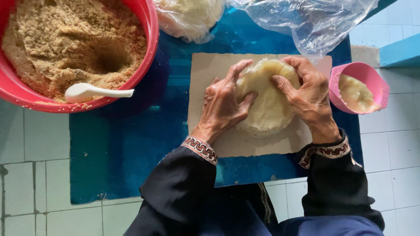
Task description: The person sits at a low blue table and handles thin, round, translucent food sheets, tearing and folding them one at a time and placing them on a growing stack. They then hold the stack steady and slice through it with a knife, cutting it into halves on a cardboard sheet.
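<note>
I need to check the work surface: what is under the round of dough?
The dough lies on a pale board set on a blue sheet. Both hands, left and right, cover its edges; its underside is hidden.

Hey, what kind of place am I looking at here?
Probably a home cooking spot on a tiled floor: both hands press pale dough on a board, beside a red bowl of brown crumbly filling.
</note>
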`<state>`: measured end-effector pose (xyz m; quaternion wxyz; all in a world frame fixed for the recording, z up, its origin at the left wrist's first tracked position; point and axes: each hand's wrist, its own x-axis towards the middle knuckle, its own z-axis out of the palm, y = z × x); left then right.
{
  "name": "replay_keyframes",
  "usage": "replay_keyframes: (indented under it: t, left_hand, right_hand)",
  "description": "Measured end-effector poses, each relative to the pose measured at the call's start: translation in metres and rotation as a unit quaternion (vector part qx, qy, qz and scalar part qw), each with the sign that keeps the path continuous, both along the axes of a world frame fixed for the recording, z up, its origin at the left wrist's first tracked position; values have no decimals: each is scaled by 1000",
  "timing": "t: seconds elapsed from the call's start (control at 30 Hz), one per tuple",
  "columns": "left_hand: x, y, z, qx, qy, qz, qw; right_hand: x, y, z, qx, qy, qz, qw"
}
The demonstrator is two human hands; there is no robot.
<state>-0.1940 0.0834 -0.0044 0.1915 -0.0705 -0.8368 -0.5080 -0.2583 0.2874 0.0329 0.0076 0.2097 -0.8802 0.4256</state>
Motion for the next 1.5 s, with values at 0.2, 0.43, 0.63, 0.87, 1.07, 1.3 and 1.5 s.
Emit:
replay_keyframes:
  t: [0.2, 0.43, 0.63, 0.87, 1.07, 1.3, 1.5]
  left_hand:
    - [2, 1, 1, -28, -5, 31, 999]
    - [3, 2, 4, -49, -36, 50, 997]
    - [2, 2, 8, -45, 53, 64, 996]
    - [2, 2, 6, -107, 63, 45, 991]
    - [-1, 5, -2, -139, 41, 31, 989]
    - [0, 5, -1, -147, 31, 28, 988]
    - [-1, 4, -2, -124, 26, 38, 991]
  right_hand:
    - [1, -4, -3, 36, 60, 2, 998]
    - [9, -7, -8, 59, 102, -35, 992]
    - [18, -12, -2, 138, 199, -25, 970]
    - [79, 7, 13, 198, 291, 98, 931]
    - [93, 11, 7, 179, 271, 113, 939]
    - [81, 11, 21, 195, 257, 139, 936]
    - [77, 7, 24, 216, 284, 164, 920]
